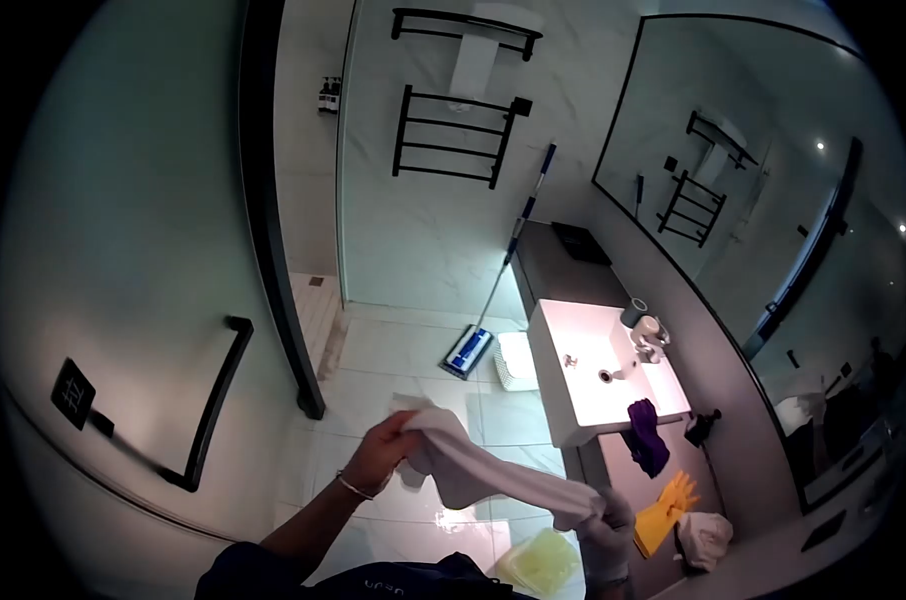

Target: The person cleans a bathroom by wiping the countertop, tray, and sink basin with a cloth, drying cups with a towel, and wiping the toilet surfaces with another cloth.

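Between my two hands stretches a white towel [493, 475], hanging in folds above the tiled floor. My left hand [381, 452], with a bracelet at the wrist, is closed around one end of it. At the other end my right hand [610, 530] is closed on the cloth; it looks dim and slightly blurred. Beside my right hand, yellow rubber gloves [668, 513] and a bunched white cloth [704, 540] lie on the counter. A purple cloth [647, 437] drapes over the sink's near edge. Below my hands sits a translucent yellow-green bag [540, 562].
A flat mop [468, 350] leans against the wall beside a white basket [516, 362]. The white sink [563, 400] and counter run along the right, under a large mirror [733, 200]. A frosted door [143, 250] with a black handle is at left; a black towel rack [453, 135] is ahead.
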{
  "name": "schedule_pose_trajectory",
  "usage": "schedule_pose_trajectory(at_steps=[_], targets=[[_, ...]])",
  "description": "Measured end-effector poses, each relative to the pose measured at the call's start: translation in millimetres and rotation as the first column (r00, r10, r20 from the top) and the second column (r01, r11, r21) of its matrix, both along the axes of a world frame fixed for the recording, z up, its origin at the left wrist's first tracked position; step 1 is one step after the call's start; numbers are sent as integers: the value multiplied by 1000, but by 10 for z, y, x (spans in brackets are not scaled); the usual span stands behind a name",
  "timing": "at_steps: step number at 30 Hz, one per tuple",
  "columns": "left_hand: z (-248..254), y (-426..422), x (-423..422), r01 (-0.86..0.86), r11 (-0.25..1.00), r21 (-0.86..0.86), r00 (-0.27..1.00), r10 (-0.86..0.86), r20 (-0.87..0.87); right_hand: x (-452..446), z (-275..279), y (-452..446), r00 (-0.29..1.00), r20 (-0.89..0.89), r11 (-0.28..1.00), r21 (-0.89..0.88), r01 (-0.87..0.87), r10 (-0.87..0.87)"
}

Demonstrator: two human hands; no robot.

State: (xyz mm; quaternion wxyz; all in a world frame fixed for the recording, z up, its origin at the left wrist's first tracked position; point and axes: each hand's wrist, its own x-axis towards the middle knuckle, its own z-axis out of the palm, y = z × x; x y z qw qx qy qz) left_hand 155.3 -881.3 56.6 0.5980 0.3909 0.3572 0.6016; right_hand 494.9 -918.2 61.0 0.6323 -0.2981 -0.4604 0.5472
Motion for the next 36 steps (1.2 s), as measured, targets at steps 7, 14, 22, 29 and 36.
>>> schedule_pose_trajectory(at_steps=[7, 14, 22, 29, 36], targets=[[716, 826, -371, -100, 973, 209, 781, 207, -589, -21, 543, 1227, 442, 830, 846, 475, -242, -340], [1246, 2687, 353, 190, 909, 372, 980, -155, -122, 181, 488, 2584, 985, 142, 926, 350, -143, 98], [167, 4773, 873, 598, 787, 155, 233, 14, -972, -678, -285, 3345, 903, 428, 997, -80, -9, 42], [-75, 7003, 2032, 712, 686, 149, 338, -148, -930, -474, -751, 4272, 983, -139, 958, -275, 75, -117], [-746, 8305, 3826, 888, 416, 195, 258, -100, -961, -454, -630, 4775, 571, -662, 859, -243, 450, -486]])
